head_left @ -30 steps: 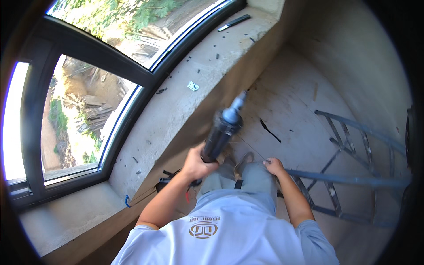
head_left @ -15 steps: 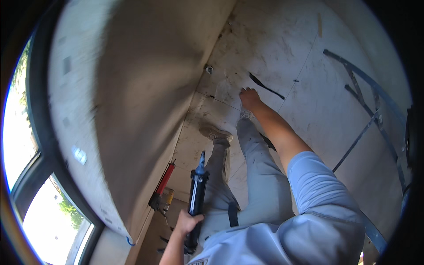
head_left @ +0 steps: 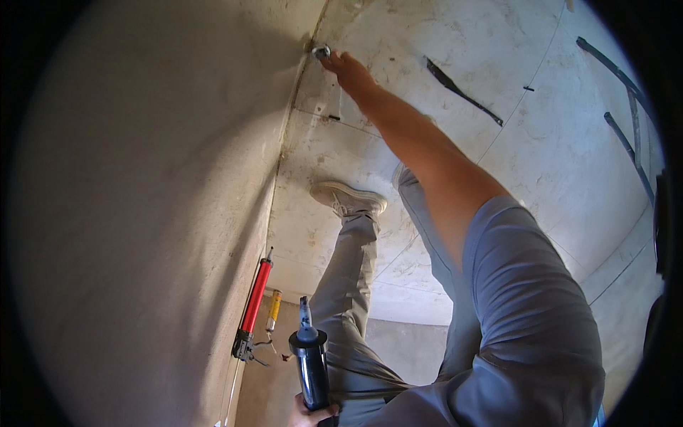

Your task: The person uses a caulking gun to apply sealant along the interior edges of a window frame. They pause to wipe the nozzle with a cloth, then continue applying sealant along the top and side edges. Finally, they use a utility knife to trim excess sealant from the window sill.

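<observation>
Caulk gun (head_left: pixel 313 366), dark and fat-barrelled, sits gripped in my left hand (head_left: pixel 311 414), its nozzle (head_left: pixel 304 314) pointing away from me and touching nothing, so I take it nothing is being squeezed out right now. My right hand (head_left: pixel 348 70) is well apart from it, stretched far ahead to the foot of the wall (head_left: pixel 142 178), up against a small round silvery thing (head_left: pixel 321 52) low by the floor (head_left: pixel 320 153); whether I've closed on it I cannot tell. By my judgement the reach is done and lifting that thing isn't; what's finished elsewhere I can't see. How full my gun is stays hidden. Ahead and left of my left hand, a red caulk gun (head_left: pixel 256 299) is by the wall, with a yellow tube (head_left: pixel 274 309) just right of it, contents of both hidden. Right of my right hand lies a black strip (head_left: pixel 462 92), with dark bars (head_left: pixel 617 67) farther right.
</observation>
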`<state>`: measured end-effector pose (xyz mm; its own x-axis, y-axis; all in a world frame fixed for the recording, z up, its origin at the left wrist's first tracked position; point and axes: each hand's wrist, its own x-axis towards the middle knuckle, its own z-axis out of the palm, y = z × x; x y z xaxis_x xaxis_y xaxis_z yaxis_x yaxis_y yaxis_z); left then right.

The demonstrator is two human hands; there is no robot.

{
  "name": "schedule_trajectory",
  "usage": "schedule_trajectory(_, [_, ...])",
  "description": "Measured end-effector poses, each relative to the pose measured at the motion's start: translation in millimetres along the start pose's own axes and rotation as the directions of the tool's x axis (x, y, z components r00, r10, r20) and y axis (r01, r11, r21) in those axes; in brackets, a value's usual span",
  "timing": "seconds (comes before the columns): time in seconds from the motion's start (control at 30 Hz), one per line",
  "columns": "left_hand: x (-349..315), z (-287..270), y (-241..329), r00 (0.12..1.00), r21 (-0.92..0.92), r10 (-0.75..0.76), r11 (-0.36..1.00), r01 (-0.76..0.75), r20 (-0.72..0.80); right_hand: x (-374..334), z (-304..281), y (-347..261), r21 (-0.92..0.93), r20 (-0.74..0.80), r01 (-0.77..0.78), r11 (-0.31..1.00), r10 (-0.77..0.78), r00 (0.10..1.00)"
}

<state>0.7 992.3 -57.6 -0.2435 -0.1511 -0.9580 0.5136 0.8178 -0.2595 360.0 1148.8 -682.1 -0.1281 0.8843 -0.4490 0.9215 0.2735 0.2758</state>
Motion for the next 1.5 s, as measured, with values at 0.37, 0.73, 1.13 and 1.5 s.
schedule_trajectory(0.37, [0.8,-12.4,-4.5,0.998,-0.108,-0.013,0.994,0.019,0.054,-38.7,-21.8,52.3,0.391,0.04,0.007,0.92,-0.024,0.999])
schedule_trajectory(0.73, [18.1,-25.1,-31.5,1.0,-0.243,-0.024,0.97,0.025,0.008,42.9,11.1,7.4,0.866,0.328,-0.492,0.094,0.634,0.7])
schedule_trajectory(1.13, [5.2,-28.6,3.8,0.989,-0.21,-0.031,0.976,0.061,0.144,-140.9,14.9,26.0,0.812,0.546,-0.314,-0.492,0.448,0.708])
schedule_trajectory(1.5, [-64.2,-23.5,-32.4,0.957,0.178,0.285,0.945,-0.273,-0.049,-360.1,-348.8,161.4,0.3,0.201,0.131,-0.945,0.197,0.96])
